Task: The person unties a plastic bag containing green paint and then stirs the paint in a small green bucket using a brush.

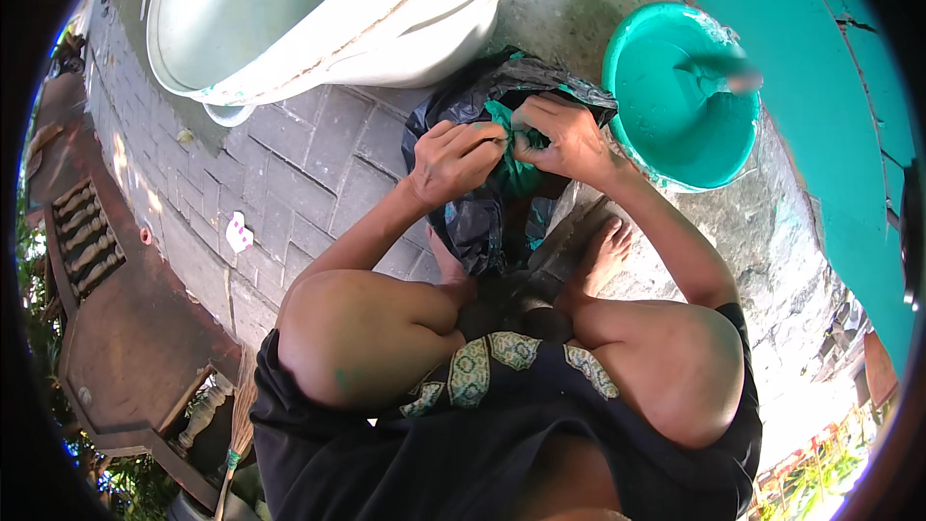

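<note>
"How are the hands set?"

"The left hand [455,159] is curled, thumb and fingertips pinching the crumpled green material [514,177]. The right hand [564,135], at its three o'clock, seems to pinch the same stuff between thumb and bent forefinger. Cloth or thin plastic? I can't tell."

"And where does it lie?"

"In the mouth of the black plastic bag [473,217], whose folds rise behind the fingers at twelve o'clock."

"How would you handle it?"

"I'd keep both pinches small and close together, easing the material little by little. A hard tug might tear it, or drag the bag along. Keeping the bag's loose rim off the fingertips should help too."

"Anything farther out to mind?"

"The green basin [741,140], between two and three o'clock, sits just beside the bag with green liquid in it, so I'd make no sudden rightward pull. The white tub [415,48], toward ten, is near the bag as well; short, low movements seem best."
</note>
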Motion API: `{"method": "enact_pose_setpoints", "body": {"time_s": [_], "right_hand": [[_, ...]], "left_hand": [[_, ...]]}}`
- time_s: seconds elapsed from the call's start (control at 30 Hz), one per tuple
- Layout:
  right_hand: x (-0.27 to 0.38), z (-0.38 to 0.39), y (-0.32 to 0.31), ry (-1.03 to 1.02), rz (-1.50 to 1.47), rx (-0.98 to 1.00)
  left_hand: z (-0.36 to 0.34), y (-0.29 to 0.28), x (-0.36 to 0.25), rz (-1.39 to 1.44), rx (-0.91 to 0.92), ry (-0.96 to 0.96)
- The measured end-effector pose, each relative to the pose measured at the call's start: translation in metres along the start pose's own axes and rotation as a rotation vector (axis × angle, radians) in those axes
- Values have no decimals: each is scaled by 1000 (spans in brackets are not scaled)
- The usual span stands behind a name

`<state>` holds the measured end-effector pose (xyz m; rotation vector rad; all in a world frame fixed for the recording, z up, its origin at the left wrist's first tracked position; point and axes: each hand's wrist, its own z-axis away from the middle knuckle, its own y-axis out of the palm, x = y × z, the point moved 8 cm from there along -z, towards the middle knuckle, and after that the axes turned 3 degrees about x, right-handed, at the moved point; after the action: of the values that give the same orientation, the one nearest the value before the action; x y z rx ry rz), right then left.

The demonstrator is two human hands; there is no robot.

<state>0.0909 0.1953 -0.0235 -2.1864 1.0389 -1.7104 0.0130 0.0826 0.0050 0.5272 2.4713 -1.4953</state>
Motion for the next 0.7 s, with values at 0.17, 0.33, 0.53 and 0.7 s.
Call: {"method": "enact_pose_setpoints", "body": {"time_s": [0.17, 0.33, 0.53, 0.7], "right_hand": [[-1, 1, 2, 22, -90, 3], [-10, 5, 1, 97, -152, 3], [-14, 6, 3, 172, -253, 68], [-5, 7, 0, 81, -259, 41]], "left_hand": [[8, 2, 1, 24, 12, -7], [5, 2, 2, 48, 0, -37], [5, 2, 7, 117, -28, -125], [7, -1, 10, 166, -44, -173]]}}
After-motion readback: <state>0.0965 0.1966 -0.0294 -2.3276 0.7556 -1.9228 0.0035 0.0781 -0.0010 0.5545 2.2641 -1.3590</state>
